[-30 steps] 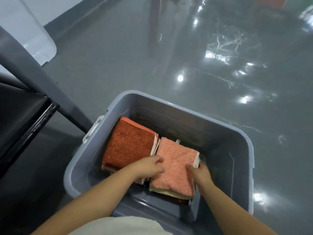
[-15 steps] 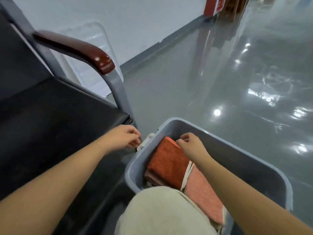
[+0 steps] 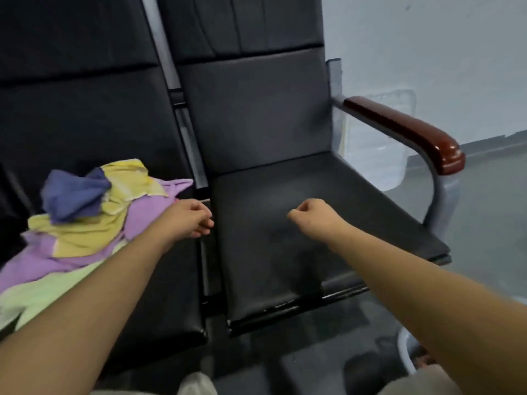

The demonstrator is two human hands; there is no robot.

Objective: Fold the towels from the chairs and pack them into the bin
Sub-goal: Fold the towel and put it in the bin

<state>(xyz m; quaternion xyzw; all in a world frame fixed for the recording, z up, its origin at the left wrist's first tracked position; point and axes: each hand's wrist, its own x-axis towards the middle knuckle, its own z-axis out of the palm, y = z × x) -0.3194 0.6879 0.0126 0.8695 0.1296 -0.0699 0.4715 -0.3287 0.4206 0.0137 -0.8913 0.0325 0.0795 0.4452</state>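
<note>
A loose heap of towels lies on the left chair seat: a blue towel (image 3: 71,195) on top, a yellow towel (image 3: 85,238), a purple towel (image 3: 148,212) and a pale green towel (image 3: 42,295) at the near edge. My left hand (image 3: 191,219) hovers at the purple towel's right edge, over the gap between the seats, fingers curled and holding nothing. Over the bare black seat (image 3: 285,266) of the right chair, my right hand (image 3: 313,219) is curled into a loose fist, also holding nothing. Only the rim of the grey bin (image 3: 402,354) shows, at the bottom right behind my right forearm.
The right chair has a grey metal frame and a dark red armrest (image 3: 413,138) on its far side. A clear plastic lid (image 3: 379,143) leans on the wall behind it. Grey glossy floor (image 3: 490,223) lies to the right.
My view swung from the bin up and left to the chairs. Both hands left the bin and its folded orange towels and now reach out over the chair seats.
</note>
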